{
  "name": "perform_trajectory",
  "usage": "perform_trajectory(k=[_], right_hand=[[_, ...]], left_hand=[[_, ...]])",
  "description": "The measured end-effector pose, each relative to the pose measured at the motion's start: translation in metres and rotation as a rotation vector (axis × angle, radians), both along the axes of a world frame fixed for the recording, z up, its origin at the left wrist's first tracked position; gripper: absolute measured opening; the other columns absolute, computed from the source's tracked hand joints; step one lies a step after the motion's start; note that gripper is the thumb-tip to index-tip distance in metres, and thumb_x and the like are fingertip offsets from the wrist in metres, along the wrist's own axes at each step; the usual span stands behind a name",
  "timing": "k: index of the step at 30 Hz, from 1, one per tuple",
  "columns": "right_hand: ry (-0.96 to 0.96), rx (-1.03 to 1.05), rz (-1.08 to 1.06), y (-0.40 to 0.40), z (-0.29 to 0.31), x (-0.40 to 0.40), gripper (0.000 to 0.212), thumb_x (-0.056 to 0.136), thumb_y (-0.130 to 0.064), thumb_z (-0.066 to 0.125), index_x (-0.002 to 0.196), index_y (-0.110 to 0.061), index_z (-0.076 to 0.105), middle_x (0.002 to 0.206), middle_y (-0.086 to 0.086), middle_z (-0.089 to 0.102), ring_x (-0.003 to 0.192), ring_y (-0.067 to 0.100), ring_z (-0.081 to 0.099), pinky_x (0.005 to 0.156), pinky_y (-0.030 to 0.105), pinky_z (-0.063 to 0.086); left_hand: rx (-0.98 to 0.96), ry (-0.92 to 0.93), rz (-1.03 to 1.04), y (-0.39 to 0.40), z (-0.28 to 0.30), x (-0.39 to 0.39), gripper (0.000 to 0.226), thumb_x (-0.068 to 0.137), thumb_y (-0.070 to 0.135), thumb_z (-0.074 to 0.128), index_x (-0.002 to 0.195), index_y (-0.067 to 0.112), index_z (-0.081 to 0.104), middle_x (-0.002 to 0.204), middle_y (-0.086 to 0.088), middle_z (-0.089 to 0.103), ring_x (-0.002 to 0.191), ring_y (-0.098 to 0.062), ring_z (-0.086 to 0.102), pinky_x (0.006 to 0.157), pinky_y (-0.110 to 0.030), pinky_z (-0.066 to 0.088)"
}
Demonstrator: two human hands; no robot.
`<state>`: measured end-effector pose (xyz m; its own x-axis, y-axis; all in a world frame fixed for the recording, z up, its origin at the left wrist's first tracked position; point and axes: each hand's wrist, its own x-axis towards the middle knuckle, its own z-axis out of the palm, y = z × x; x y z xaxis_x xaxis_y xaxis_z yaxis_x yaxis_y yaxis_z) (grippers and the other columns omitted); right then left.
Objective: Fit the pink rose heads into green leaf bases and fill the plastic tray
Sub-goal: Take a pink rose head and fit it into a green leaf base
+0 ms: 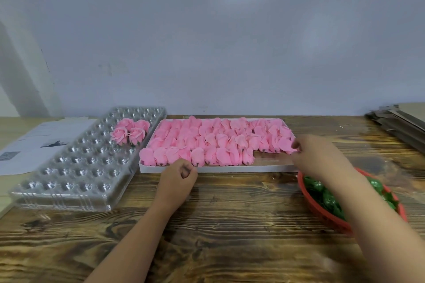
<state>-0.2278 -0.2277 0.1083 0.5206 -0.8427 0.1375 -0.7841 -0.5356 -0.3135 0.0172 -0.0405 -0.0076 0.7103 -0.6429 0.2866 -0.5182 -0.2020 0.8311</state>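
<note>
Right hand [307, 156] at pink rose heads [216, 142]

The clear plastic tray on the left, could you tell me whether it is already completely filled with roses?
No, the plastic tray holds only four finished roses near its far end, and its other cups are bare.

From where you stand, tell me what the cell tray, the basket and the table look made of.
Cell tray: thin clear plastic, glossy; highlights glint in its cups.
Basket: red, apparently plastic mesh, holding green leaf bases.
Table: wood or wood-look, dark-stained; grain and knots show.
</note>
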Motion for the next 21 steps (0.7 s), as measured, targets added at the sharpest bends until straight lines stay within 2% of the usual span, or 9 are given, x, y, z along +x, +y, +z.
perform_trajectory(k=[2,5,7,9,12,15,18,21], right_hand=[[-0.115,0.032,0.026,-0.001,-0.005,0.024,0.025,0.085,-0.014,0.055,0.106,-0.006,0.066,0.103,0.012,0.068,0.094,0.029,0.061,0.074,0.034,0.049],[-0.230,0.189,0.048,-0.005,-0.017,0.061,0.011,0.086,-0.016,0.057,0.089,-0.007,0.064,0.080,0.007,0.062,0.073,0.019,0.055,0.056,0.027,0.039],[-0.244,0.299,0.046,-0.011,-0.030,0.081,0.017,0.089,-0.018,0.058,0.073,-0.011,0.054,0.065,0.002,0.051,0.063,0.017,0.048,0.052,0.026,0.034],[-0.227,0.372,0.025,-0.016,-0.045,0.095,0.021,0.090,-0.022,0.060,0.075,-0.014,0.047,0.068,0.000,0.046,0.070,0.019,0.049,0.052,0.025,0.033],[-0.225,0.386,-0.029,-0.020,-0.062,0.104,0.023,0.090,-0.030,0.064,0.092,-0.011,0.051,0.075,0.001,0.051,0.078,0.020,0.053,0.054,0.025,0.035],[-0.226,0.384,-0.066,-0.023,-0.064,0.110,0.026,0.087,-0.033,0.067,0.085,-0.014,0.050,0.076,0.002,0.053,0.069,0.015,0.050,0.053,0.026,0.036],[-0.161,0.418,-0.053,-0.024,-0.062,0.116,0.030,0.083,-0.032,0.070,0.074,-0.016,0.046,0.071,0.001,0.051,0.069,0.018,0.051,0.057,0.026,0.041],[-0.142,0.448,-0.068,-0.025,-0.059,0.119,0.020,0.078,-0.025,0.068,0.078,-0.014,0.052,0.075,0.003,0.055,0.073,0.021,0.054,0.059,0.025,0.042]], left_hand=[[0.002,-0.008,0.008,-0.001,0.000,0.000,0.014,0.095,0.020,0.068,0.083,0.021,0.063,0.064,0.000,0.056,0.058,0.003,0.054,0.049,-0.009,0.042],[-0.028,0.017,0.016,-0.001,-0.001,0.001,0.016,0.094,0.018,0.069,0.080,0.023,0.062,0.064,0.004,0.056,0.060,0.006,0.055,0.046,-0.007,0.042],[-0.042,0.027,0.027,-0.001,-0.001,0.002,0.017,0.093,0.018,0.069,0.079,0.025,0.062,0.061,0.007,0.058,0.061,0.006,0.056,0.049,-0.007,0.043],[-0.042,0.025,0.032,-0.001,-0.002,0.003,0.017,0.093,0.019,0.069,0.079,0.026,0.062,0.061,0.015,0.060,0.061,0.004,0.057,0.053,-0.008,0.043],[-0.061,0.063,0.025,-0.001,-0.002,0.003,0.017,0.093,0.019,0.069,0.079,0.025,0.062,0.059,0.018,0.058,0.061,0.004,0.057,0.045,-0.008,0.043],[-0.076,0.081,0.028,-0.001,-0.002,0.003,0.015,0.093,0.020,0.069,0.080,0.025,0.062,0.059,0.013,0.059,0.060,0.005,0.057,0.043,-0.007,0.042],[-0.078,0.087,0.036,-0.001,-0.001,0.003,0.016,0.093,0.019,0.068,0.080,0.024,0.062,0.058,0.013,0.057,0.060,0.005,0.057,0.042,-0.007,0.042],[-0.077,0.093,0.038,-0.002,-0.001,0.003,0.016,0.093,0.017,0.068,0.080,0.023,0.062,0.060,0.008,0.057,0.060,0.005,0.057,0.042,-0.008,0.041]])
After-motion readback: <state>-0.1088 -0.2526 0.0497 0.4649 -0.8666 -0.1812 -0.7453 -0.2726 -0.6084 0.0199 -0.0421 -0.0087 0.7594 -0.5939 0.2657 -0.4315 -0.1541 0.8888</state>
